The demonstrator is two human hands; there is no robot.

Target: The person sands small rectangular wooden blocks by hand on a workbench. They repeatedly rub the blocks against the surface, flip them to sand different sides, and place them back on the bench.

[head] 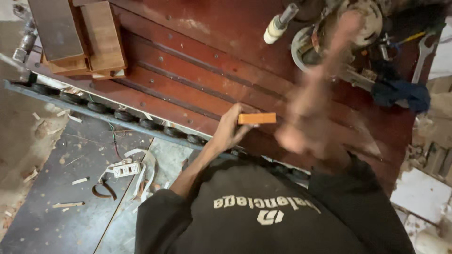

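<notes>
Left hand [229,128] pinches a small orange rectangular wooden block [256,118] over the red-brown worktop [197,51]; right hand [301,127], just beside it, is blurred, grip indeterminable.

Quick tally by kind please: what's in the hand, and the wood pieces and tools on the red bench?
Small orange wooden block, in the left hand: 1
Stacked brown wooden boards: 2
Silver metal spanner: 1
Cream-handled tool: 1
Blue cloth: 1
Total: 6
The right hand is blurred.

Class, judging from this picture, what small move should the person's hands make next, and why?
Probably steady the small orange wooden block on the reddish-brown grooved wooden table: the left hand pinches it by one end, while the right hand is a blur beside it.
</notes>
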